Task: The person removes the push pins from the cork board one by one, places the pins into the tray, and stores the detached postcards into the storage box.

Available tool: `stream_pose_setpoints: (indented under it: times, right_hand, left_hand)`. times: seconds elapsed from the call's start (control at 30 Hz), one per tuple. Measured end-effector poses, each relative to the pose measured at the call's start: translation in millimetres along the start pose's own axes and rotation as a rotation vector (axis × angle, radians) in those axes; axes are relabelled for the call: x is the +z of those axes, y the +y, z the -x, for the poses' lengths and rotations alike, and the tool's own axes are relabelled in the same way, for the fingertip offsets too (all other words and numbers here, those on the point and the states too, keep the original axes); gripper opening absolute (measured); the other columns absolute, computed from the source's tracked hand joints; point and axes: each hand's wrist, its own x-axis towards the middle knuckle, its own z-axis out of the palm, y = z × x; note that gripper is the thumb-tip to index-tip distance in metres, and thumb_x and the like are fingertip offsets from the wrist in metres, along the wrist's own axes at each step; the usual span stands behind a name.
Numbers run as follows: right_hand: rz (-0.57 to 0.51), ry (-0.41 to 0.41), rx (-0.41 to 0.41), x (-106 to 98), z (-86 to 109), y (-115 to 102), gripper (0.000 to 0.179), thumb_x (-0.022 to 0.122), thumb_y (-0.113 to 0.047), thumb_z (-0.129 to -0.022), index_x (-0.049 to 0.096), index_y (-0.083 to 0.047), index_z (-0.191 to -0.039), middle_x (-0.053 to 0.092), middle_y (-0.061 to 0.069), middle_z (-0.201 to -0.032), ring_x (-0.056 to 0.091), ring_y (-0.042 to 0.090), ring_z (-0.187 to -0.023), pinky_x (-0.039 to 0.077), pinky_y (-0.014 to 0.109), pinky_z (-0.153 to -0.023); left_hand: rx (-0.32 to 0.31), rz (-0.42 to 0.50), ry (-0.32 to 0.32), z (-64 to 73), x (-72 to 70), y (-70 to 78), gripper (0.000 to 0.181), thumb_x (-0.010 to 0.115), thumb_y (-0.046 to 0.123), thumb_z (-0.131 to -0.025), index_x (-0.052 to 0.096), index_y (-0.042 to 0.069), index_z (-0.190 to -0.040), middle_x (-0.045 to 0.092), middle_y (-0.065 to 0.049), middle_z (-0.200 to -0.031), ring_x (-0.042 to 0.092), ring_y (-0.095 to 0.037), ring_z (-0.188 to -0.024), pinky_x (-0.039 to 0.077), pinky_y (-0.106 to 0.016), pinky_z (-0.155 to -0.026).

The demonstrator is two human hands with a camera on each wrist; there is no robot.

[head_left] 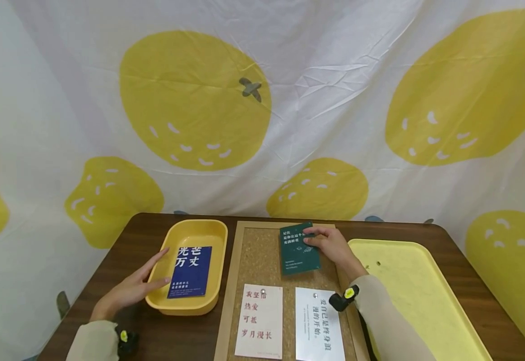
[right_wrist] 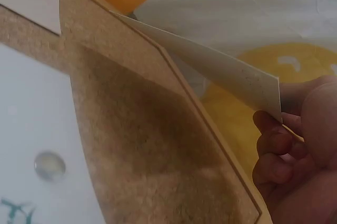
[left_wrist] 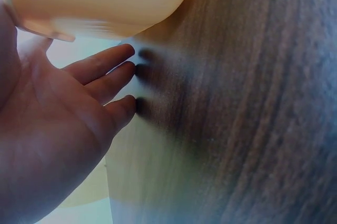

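My right hand (head_left: 334, 245) pinches a dark green card (head_left: 295, 253) by its right edge, over the upper part of a cork board (head_left: 258, 255). In the right wrist view the card's pale back (right_wrist: 231, 71) slants above the cork, casting a shadow there. My left hand (head_left: 127, 291) rests at the left side of a yellow tub (head_left: 219, 235), thumb and index finger over its rim. Its other fingers (left_wrist: 113, 79) stretch loosely beneath the tub's edge, tips right at the table. A blue card (head_left: 190, 273) with white characters lies in the tub.
On the board's lower half, a cream card (head_left: 258, 321) with red characters and a white card (head_left: 318, 326) each bear a pushpin. A pale yellow tray (head_left: 415, 281) lies right of the board on the brown wooden table (head_left: 127, 255). Behind hangs a fruit-print cloth (head_left: 321, 60).
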Motion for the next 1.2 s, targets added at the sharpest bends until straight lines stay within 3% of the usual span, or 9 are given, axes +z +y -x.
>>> stream_pose_setpoints:
  times: [0.17,0.47,0.67,0.8,0.87,1.03,1.2]
  right_hand:
    - [-0.088,-0.034,0.008,8,-1.7,-9,0.037,0.070,-0.015,-0.093,0.065,-0.001,-0.127,0.070,0.016,-0.110,0.070,0.014,-0.076,0.059,0.031,-0.067]
    - [-0.167,-0.029,0.011,21,-5.7,-24,0.039,0.073,-0.012,-0.090,0.065,0.002,-0.126,0.073,0.011,-0.099,0.070,0.011,-0.072,0.059,0.029,-0.064]
    - [-0.131,-0.031,-0.010,29,-5.7,-32,0.037,0.073,-0.018,-0.091,0.068,-0.003,-0.124,0.070,0.002,-0.080,0.052,0.008,-0.053,0.042,0.026,-0.050]
    - [-0.122,-0.043,-0.012,33,-3.7,-42,0.037,0.072,-0.018,-0.092,0.067,-0.005,-0.126,0.063,-0.002,-0.070,0.040,0.009,-0.047,0.034,0.029,-0.049]
    - [-0.104,-0.038,-0.011,36,-0.6,-49,0.036,0.071,-0.018,-0.092,0.067,-0.005,-0.126,0.062,-0.001,-0.069,0.039,0.010,-0.048,0.034,0.029,-0.049]
    - [-0.115,-0.021,0.002,47,-4.3,-50,0.033,0.073,-0.020,-0.091,0.070,-0.009,-0.122,0.069,0.002,-0.082,0.054,0.010,-0.057,0.041,0.026,-0.051]
    - [-0.159,-0.044,-0.016,57,-9.7,-49,0.033,0.072,-0.018,-0.092,0.069,-0.007,-0.122,0.068,0.001,-0.079,0.048,0.008,-0.052,0.037,0.023,-0.048]
  left_hand:
    - [-0.011,0.004,0.002,-0.6,0.8,-0.9,0.086,0.063,0.041,-0.095,0.009,0.027,-0.161,0.002,-0.019,-0.166,0.004,-0.048,-0.149,0.006,-0.070,-0.113]
    - [-0.022,-0.009,0.009,-0.7,1.3,-0.1,0.087,0.064,0.042,-0.094,0.010,0.029,-0.160,0.002,-0.019,-0.166,0.005,-0.049,-0.149,0.007,-0.070,-0.113]
    - [-0.034,-0.010,0.012,0.7,1.8,1.1,0.086,0.064,0.041,-0.094,0.010,0.029,-0.160,0.002,-0.019,-0.166,0.006,-0.049,-0.148,0.008,-0.071,-0.113]
    - [-0.026,0.004,0.016,0.1,1.7,0.6,0.085,0.064,0.040,-0.095,0.011,0.029,-0.160,0.002,-0.019,-0.166,0.006,-0.048,-0.149,0.007,-0.070,-0.113]
    - [-0.018,0.016,0.014,-0.3,2.0,0.0,0.085,0.064,0.038,-0.095,0.010,0.028,-0.160,0.002,-0.019,-0.166,0.006,-0.048,-0.148,0.008,-0.070,-0.113]
    - [0.002,0.022,0.011,-0.9,1.7,-2.9,0.086,0.065,0.036,-0.095,0.010,0.028,-0.160,0.002,-0.020,-0.165,0.007,-0.048,-0.148,0.009,-0.069,-0.114]
    - [-0.013,0.024,0.015,-1.1,1.1,-4.4,0.087,0.066,0.039,-0.094,0.011,0.028,-0.160,0.002,-0.020,-0.165,0.008,-0.048,-0.148,0.010,-0.068,-0.114]
